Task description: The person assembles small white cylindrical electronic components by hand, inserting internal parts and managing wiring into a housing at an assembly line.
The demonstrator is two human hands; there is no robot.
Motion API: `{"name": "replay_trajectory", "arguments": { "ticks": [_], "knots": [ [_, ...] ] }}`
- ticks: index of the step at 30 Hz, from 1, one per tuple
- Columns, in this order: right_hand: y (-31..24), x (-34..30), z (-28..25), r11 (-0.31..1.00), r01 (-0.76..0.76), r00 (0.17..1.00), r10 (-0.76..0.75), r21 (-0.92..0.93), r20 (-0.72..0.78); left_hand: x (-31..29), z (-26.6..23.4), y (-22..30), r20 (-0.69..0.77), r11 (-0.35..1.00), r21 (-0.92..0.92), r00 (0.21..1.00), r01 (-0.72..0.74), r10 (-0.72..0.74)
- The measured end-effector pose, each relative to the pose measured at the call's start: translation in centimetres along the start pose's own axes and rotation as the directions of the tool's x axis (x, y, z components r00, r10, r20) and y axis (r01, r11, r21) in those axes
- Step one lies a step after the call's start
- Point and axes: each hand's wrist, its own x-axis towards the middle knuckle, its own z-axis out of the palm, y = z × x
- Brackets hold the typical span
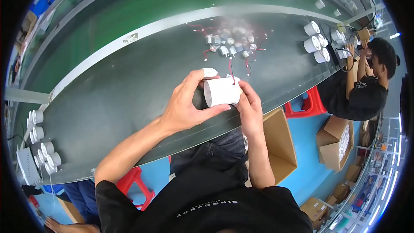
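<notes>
A white, cup-shaped plastic housing (221, 92) lies on its side between my hands, above the near part of the dark worktable. My left hand (183, 103) is closed round its open left end, thumb below and fingers above; a white cover sits on one fingertip. My right hand (252, 108) grips the right end, its fingertips partly hidden behind the housing. A red and black wire pair (233, 71) runs up from the housing's right end to a small white connector. Just beyond is a loose pile of small motors (230, 42) with red and black leads.
White cup-shaped housings (312, 44) stand at the table's right, others (48, 155) at its left end. A green belt (172, 0) runs behind a pale rail (129, 38). Right of me are a red stool (308, 105), open cartons (280, 142) and a co-worker (366, 82).
</notes>
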Motion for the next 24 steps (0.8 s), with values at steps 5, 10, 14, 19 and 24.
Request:
{"name": "replay_trajectory", "arguments": {
  "ticks": [5,10,14,19,24],
  "knots": [
    [0.4,0.7,1.5,0.986,0.167,0.985,-0.168,-0.028,-0.047,0.0,-0.7,-1.6,0.024,0.988,-0.156,1.000,0.006,-0.002],
    [0.9,0.4,1.4,0.900,0.358,0.899,-0.404,-0.249,-0.169,0.3,-0.8,-0.2,-0.002,0.992,0.076,0.995,-0.101,0.102],
    [0.3,0.0,1.6,0.642,0.564,0.725,-0.686,-0.519,-0.060,0.3,0.1,0.4,0.019,0.965,0.223,0.991,-0.137,0.136],
    [-0.5,-0.2,2.6,0.859,0.343,0.903,-0.412,-0.380,-0.118,-0.1,1.0,0.0,0.009,0.985,0.137,0.995,-0.100,0.100],
    [-1.2,-0.5,1.2,0.971,0.070,0.979,-0.111,-0.230,-0.173,-0.3,1.4,-0.2,0.046,1.000,-0.005,0.999,-0.023,0.023]
  ]
}}
